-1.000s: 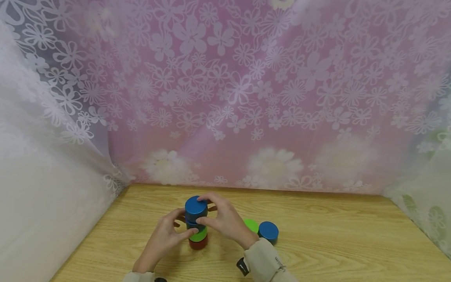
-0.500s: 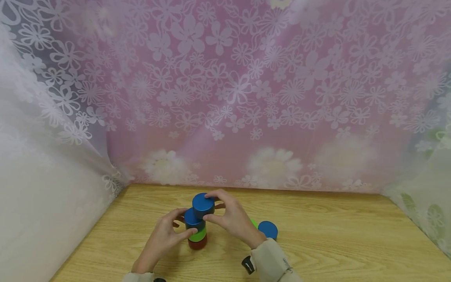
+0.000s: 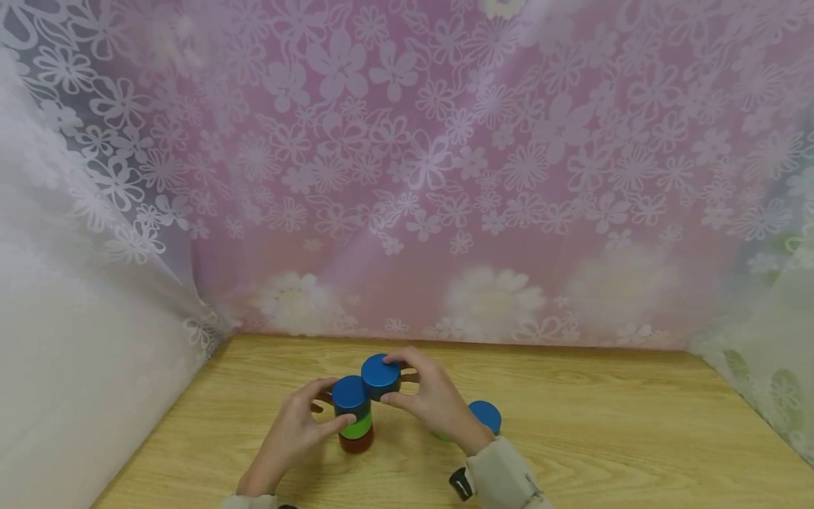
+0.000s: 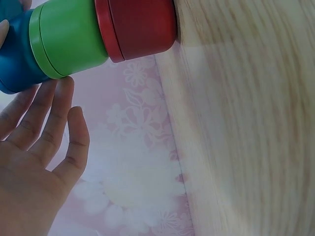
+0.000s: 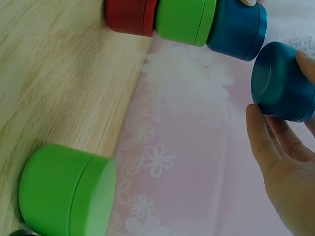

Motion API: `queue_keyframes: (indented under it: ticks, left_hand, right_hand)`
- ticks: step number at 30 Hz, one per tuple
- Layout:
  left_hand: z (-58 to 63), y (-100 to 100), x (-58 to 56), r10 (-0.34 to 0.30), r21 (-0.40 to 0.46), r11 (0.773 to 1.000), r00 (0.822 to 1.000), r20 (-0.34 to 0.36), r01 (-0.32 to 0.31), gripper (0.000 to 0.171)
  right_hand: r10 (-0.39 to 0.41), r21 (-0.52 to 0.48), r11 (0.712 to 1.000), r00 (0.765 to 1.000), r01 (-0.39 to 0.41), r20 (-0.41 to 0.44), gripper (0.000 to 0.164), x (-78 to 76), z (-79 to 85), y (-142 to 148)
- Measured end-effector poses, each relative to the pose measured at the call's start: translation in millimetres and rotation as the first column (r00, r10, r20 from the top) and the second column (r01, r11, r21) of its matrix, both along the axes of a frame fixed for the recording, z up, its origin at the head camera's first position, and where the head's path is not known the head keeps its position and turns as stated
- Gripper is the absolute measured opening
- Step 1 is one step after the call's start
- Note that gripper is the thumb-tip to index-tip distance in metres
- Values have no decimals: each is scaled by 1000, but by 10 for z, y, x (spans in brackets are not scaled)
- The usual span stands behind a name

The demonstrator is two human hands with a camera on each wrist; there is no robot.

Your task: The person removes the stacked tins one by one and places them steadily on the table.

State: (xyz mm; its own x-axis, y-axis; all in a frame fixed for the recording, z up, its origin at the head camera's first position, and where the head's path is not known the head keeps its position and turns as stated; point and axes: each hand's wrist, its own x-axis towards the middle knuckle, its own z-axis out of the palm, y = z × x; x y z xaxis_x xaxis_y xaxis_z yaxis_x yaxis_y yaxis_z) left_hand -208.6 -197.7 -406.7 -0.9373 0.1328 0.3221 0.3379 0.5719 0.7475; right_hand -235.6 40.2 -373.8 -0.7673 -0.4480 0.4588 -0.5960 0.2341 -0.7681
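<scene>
A stack of lidded round tins stands upright on the table: a red tin (image 3: 357,440) at the bottom, a green tin (image 3: 360,425) in the middle and a blue tin (image 3: 351,393) on top. My left hand (image 3: 297,429) grips the stack's blue tin from the left, thumb in front and fingers behind, near the green tin's edge. My right hand (image 3: 439,403) holds a second blue tin (image 3: 381,375) between thumb and fingers, just right of the stack's top. In the right wrist view this held tin (image 5: 281,81) is tilted and its edge meets or nearly meets the stack's lid.
Another blue tin (image 3: 486,416) stands on the wooden table (image 3: 604,424), right of the stack. Beside it is a loose green tin (image 5: 64,189), mostly hidden by my right hand in the head view. A flowered pink cloth (image 3: 407,177) hangs along the table's back edge.
My right hand has shifted the held blue tin rightward from above the stack to beside its top, uncovering the stack's blue tin. My left hand has stayed in place.
</scene>
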Motion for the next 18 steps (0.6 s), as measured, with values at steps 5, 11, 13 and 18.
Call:
queue_keyframes:
  ticks: [5,11,13,18]
  left_hand:
    - [-2,12,-1,1,7,1000,1000,6,-1,55]
    - [-10,29,-11,5,4,1000,1000,-5,-5,55]
    - [-11,31,-12,8,5,1000,1000,-5,-8,54]
    - [-12,30,-4,29,17,999,1000,12,-29,54]
  right_hand:
    - [-11,6,1000,1000,11,-3,42,2,-6,64]
    - [-30,1,1000,1000,30,2,44,-9,-11,150]
    - [-36,-1,999,999,36,2,44,-14,-21,180]
    - [-53,1,999,999,53,-4,44,-25,-40,248]
